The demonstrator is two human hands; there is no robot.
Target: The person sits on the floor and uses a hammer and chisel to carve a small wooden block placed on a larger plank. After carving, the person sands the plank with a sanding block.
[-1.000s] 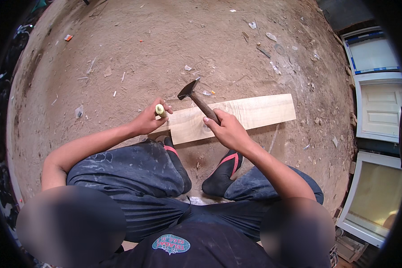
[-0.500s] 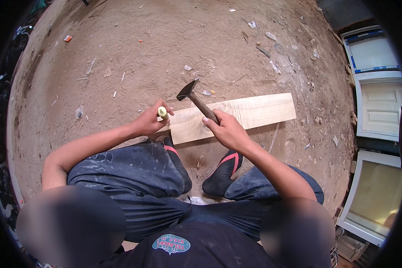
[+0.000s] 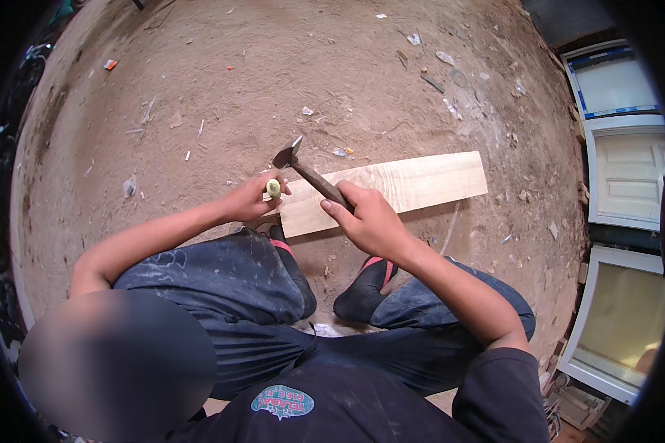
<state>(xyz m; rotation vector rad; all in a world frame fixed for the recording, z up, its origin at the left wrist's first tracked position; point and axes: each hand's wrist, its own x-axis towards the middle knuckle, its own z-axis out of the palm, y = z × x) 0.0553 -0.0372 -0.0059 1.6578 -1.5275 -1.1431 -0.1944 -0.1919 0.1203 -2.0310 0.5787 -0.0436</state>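
My left hand [image 3: 256, 201] grips an upright tool by its pale yellow handle [image 3: 273, 187] at the left end of a pale wooden board [image 3: 436, 176] lying across the floor in front of my feet. The tool's lower end is hidden. My right hand [image 3: 363, 221] holds a hammer [image 3: 312, 179] by its dark wooden handle over the board, its metal head [image 3: 285, 153] just above and beyond the yellow handle's top. My left foot [image 3: 298, 288], in a black sock with a red strap, is near the board's left end; my right foot [image 3: 358, 295] is in front of its middle.
The dusty floor [image 3: 162, 88] has scattered scraps and debris. Along the right edge stand a white panelled piece [image 3: 626, 173], a glass-paned white frame [image 3: 613, 317] and another frame with blue edging [image 3: 613, 81]. Dark unclear objects line the far left rim. My bent legs frame the near area.
The hammer has moved a little left, its head now nearer the yellow handle and tilted. My left hand and its tool have shifted slightly right.
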